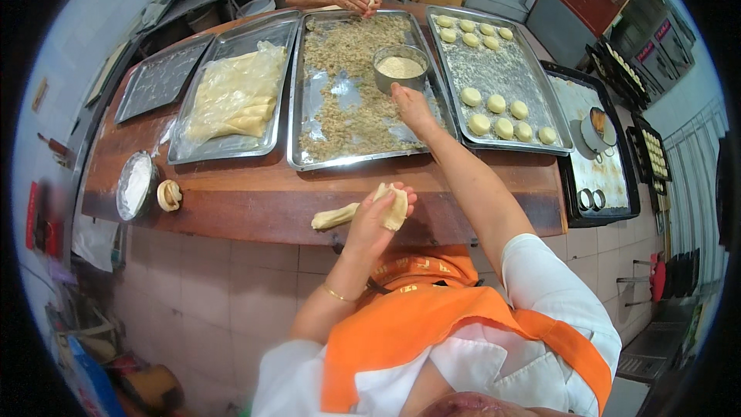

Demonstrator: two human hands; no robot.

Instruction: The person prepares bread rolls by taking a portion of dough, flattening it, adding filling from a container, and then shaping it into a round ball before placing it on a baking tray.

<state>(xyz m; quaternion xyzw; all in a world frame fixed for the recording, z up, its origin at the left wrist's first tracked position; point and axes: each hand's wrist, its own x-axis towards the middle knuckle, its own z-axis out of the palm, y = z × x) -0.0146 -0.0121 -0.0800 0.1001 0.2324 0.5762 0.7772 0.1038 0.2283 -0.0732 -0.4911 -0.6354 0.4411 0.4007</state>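
Observation:
My left hand (372, 224) is closed around a flattened piece of dough (397, 211) above the table's near edge. A strip of dough (334, 217) lies on the wood right beside it; whether the two pieces join is hidden by the hand. My right hand (414, 112) reaches forward to a round metal tin (400, 84) and grips its near side, the thumb at the rim. Pale grains fill the tin. It stands at the right side of a large metal tray (296, 139) spread with crumbly brown filling (347, 120).
A tray (562, 141) of round dough pieces (495, 103) is at right. Plastic-covered dough sheets (239, 96) lie in a left tray, near a flour bowl (137, 185) and coiled dough (169, 195). Across the table, a co-worker's hands (359, 1) hold dough. A dark baking tray (610, 185) stands right.

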